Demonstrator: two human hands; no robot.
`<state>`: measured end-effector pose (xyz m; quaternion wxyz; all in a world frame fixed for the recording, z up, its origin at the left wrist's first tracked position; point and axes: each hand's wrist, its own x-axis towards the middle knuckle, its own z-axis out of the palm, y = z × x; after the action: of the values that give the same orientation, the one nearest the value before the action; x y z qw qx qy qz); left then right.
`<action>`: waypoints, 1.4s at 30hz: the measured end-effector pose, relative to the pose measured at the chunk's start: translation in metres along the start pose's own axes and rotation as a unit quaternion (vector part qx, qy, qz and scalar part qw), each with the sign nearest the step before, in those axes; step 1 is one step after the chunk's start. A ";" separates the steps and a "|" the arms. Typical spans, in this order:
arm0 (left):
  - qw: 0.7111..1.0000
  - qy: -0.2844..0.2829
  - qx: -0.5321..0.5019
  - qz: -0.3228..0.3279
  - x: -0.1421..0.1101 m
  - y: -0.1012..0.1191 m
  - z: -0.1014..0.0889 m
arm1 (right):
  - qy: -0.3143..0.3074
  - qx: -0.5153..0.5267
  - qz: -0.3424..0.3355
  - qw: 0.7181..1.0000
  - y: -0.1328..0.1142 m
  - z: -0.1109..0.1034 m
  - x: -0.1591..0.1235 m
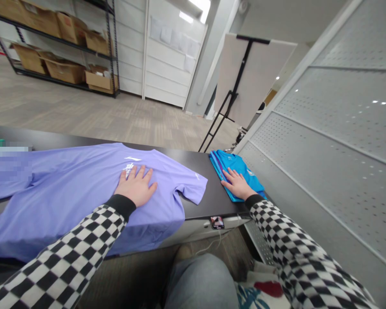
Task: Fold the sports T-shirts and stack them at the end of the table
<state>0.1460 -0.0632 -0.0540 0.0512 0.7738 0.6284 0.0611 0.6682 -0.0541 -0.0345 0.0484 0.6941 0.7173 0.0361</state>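
Left hand (pixel 135 185) lies flat and open on the chest of a purple T-shirt (pixel 67 182), fingers spread, gripping no cloth. The T-shirt is spread out on a black table (pixel 193 161), with its lower part hanging over the near edge. Right hand (pixel 237 183) is also open and resting on top of a folded blue shirt (pixel 241 165), holding nothing. A purple layer shows along that shirt's edge, and it lies near the T-shirt's sleeve. Both arms wear black-and-white checked sleeves (pixel 64 253). A phone (pixel 217 222) sits on a pale ledge just below the table's edge, and a white cable (pixel 209 246) hangs beneath it. Beyond the table, cardboard boxes (pixel 64 71) fill metal shelves (pixel 111 51). A perforated metal panel (pixel 341 128) stands to the right.
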 end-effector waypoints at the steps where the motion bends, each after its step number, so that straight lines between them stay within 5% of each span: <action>1: 1.000 0.000 -0.002 -0.002 0.000 0.000 0.000 | -0.001 0.001 -0.002 1.000 0.005 0.000 0.004; 7: 1.000 0.002 -0.020 0.003 0.001 0.001 0.000 | 0.009 -0.011 0.018 1.000 0.018 0.003 0.020; 23: 0.999 -0.001 -0.047 0.001 0.002 0.001 -0.001 | -0.011 -0.021 0.090 0.996 -0.012 -0.005 0.022; 26: 0.999 0.002 -0.051 0.003 0.002 0.002 -0.002 | 0.025 -0.022 0.098 0.995 -0.058 -0.015 0.029; 30: 0.998 -0.002 -0.058 0.003 0.003 0.002 -0.004 | 0.119 0.054 0.005 0.991 -0.180 -0.033 0.042; 33: 0.998 0.008 -0.067 0.000 0.001 0.002 -0.005 | 0.045 0.122 -0.034 0.991 -0.277 -0.040 0.049; 35: 0.997 0.015 -0.075 0.001 -0.002 0.003 -0.004 | -0.027 0.128 -0.036 0.991 -0.318 -0.039 0.055; 38: 0.996 0.027 -0.090 0.006 -0.004 0.007 -0.005 | -0.056 0.123 -0.030 0.990 -0.336 -0.033 0.066; 42: 0.985 0.034 -0.168 -0.014 0.007 0.001 -0.023 | -0.060 0.117 -0.041 0.991 -0.314 -0.028 0.082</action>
<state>0.1452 -0.0564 -0.0312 0.1600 0.7429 0.6212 0.1914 0.3506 0.0175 -0.0461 0.0112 0.6659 0.7404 -0.0912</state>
